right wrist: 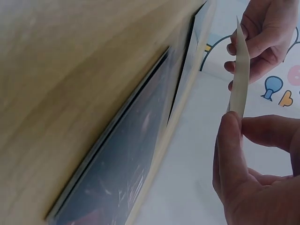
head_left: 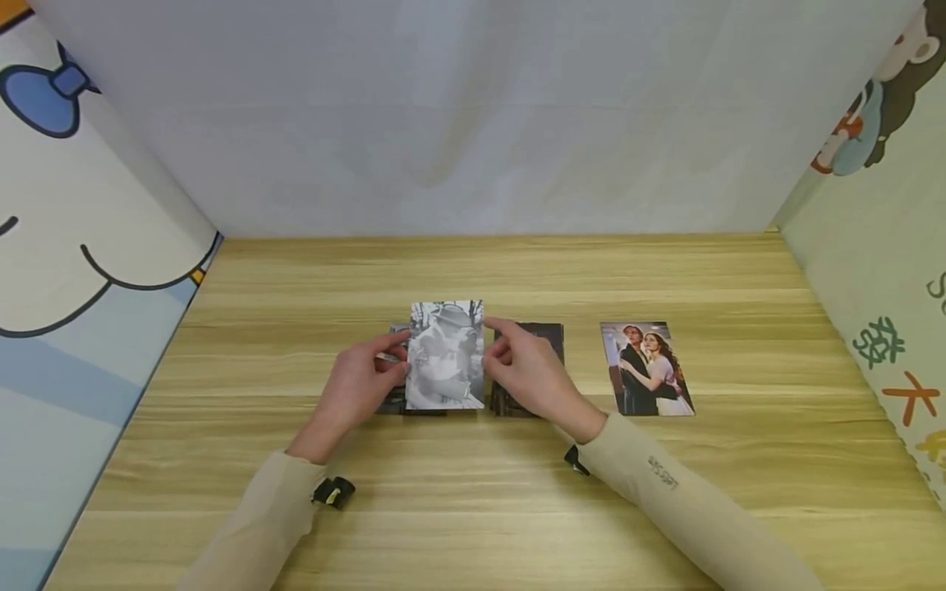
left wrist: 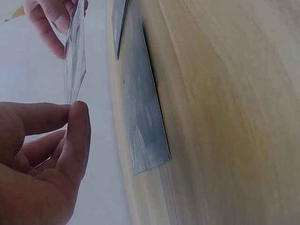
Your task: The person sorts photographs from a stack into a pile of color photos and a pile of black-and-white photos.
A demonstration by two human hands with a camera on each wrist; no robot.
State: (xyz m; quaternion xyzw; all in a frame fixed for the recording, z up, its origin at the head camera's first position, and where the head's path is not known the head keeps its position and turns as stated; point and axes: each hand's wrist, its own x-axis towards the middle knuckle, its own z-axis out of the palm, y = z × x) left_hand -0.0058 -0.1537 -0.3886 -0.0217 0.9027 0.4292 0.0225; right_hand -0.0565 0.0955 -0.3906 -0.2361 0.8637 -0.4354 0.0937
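Note:
A black-and-white photo card point(head_left: 446, 357), showing a figure in a hat, is held up above the table by both hands. My left hand point(head_left: 360, 373) pinches its left edge between thumb and fingers. At the opposite edge, my right hand point(head_left: 534, 371) pinches it the same way. Beneath and behind it, a dark photo card point(left wrist: 145, 112) lies at the left, partly covered in the head view. A small stack of dark cards point(right wrist: 122, 154) lies under my right hand, which hides much of it.
Farther right on the wooden table point(head_left: 473, 509) lies a colour photo card point(head_left: 646, 368) of a couple. A pale curtain point(head_left: 473, 123) closes off the back. Printed cartoon panels stand at the left point(head_left: 96, 180) and right point(head_left: 879, 271).

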